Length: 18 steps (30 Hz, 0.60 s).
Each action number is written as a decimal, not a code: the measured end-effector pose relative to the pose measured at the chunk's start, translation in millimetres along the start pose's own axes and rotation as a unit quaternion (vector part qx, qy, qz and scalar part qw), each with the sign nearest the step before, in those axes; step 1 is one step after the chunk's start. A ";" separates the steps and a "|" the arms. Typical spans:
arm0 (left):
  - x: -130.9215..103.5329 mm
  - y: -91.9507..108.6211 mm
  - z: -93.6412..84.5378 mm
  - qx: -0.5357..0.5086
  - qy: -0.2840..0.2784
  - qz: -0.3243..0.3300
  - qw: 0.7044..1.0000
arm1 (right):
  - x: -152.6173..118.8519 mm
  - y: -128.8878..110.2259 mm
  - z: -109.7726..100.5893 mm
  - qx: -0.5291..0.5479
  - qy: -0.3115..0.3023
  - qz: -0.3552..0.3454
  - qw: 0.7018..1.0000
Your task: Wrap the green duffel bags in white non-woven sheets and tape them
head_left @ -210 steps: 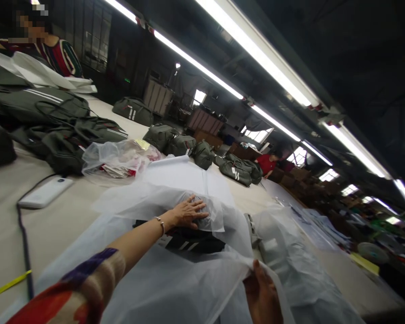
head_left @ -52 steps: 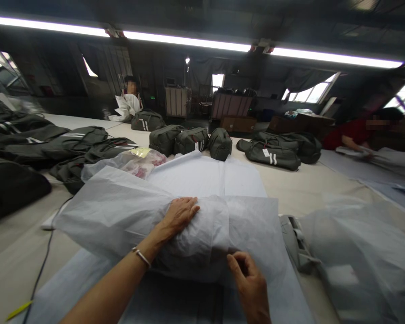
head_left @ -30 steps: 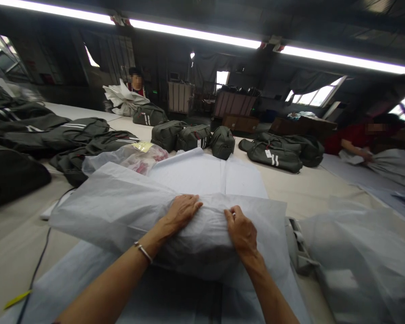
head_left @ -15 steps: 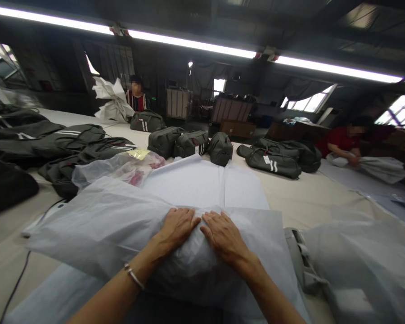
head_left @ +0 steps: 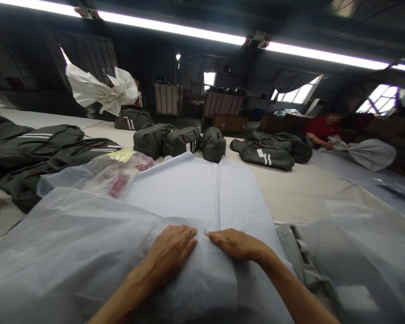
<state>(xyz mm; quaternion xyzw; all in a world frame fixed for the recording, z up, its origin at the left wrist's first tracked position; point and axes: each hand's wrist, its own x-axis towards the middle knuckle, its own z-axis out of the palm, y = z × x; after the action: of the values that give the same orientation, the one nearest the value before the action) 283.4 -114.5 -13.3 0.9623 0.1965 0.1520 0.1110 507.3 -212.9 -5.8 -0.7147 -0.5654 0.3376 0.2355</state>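
Head view: a translucent sheet [head_left: 84, 243] lies nearest, and on it the left hand [head_left: 173, 247] and right hand [head_left: 236, 243] rest just apart, fingers together and slightly bent; whether either pinches it cannot be told. Pale sheeting [head_left: 178, 184] extends beyond on the surface [head_left: 307, 195], then dark bags [head_left: 214, 146], and farther off a person in red [head_left: 317, 129] with a gathered bundle [head_left: 373, 154].

Translucent whitish sheet [head_left: 84, 243], wrinkled, partly overlapping smoother bluish-white sheet [head_left: 178, 184].
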 end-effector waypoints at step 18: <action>-34.7 -48.4 54.7 0.072 0.086 0.031 0.993 | -175.7 259.0 -80.2 -0.008 0.337 0.365 0.868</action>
<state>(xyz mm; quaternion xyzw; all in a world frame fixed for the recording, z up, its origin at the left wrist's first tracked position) 254.7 -93.7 -85.9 0.9567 0.1859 0.2233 0.0189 712.2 -443.9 -100.9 -0.9425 -0.1533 0.1337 0.2654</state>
